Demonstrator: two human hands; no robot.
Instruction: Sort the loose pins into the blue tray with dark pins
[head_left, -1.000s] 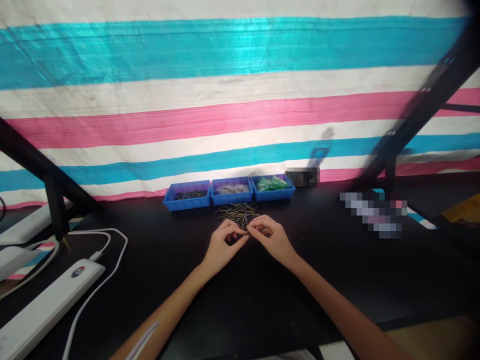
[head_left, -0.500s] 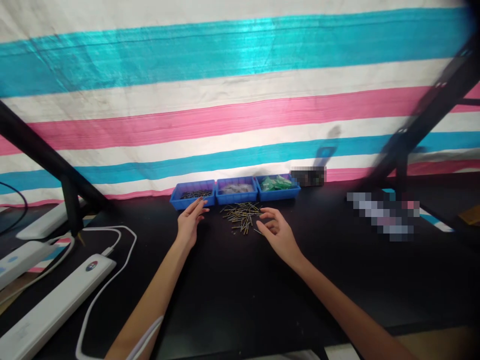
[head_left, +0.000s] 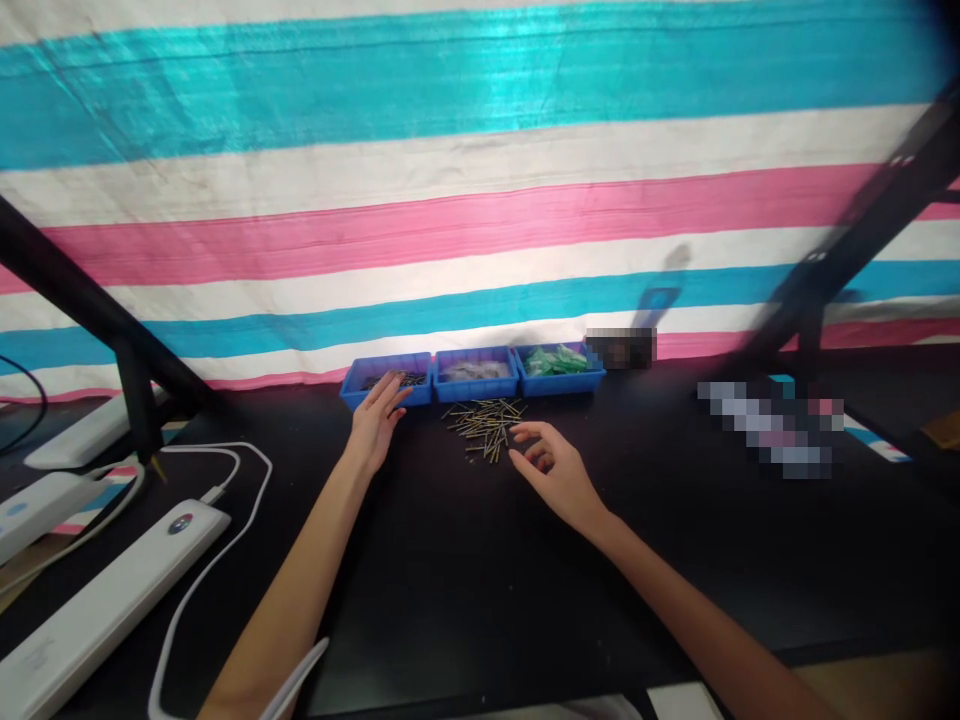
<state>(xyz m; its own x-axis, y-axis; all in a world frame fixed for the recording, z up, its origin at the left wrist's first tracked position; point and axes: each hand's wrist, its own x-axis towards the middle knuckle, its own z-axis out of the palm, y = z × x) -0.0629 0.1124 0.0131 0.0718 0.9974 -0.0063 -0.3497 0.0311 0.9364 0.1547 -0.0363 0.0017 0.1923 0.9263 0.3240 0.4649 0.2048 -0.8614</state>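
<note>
On the black table lies a loose pile of thin metal rods (head_left: pixel 486 422), some with yellowish parts, perhaps drill bits. Over the near edge of the left blue tray (head_left: pixel 352 396), which holds dark thin pieces, my left hand (head_left: pixel 377 425) has its fingers stretched out; nothing shows in it. At the right side of the pile is my right hand (head_left: pixel 556 474), fingers curved and thumb apart from them. No held rod can be made out there.
Beside the left tray stand a middle blue tray (head_left: pixel 474 390) with clear packets and a right blue tray (head_left: pixel 562 383) with green packets. A white power strip (head_left: pixel 112 610) and a white cable (head_left: pixel 225 555) lie at left. Black slanted frame legs (head_left: pixel 799 270) flank the table.
My left hand's fingers have straightened and spread over the left tray's edge. My right hand stays beside the pile, and the stray rod by its thumb no longer shows. The view has shifted slightly.
</note>
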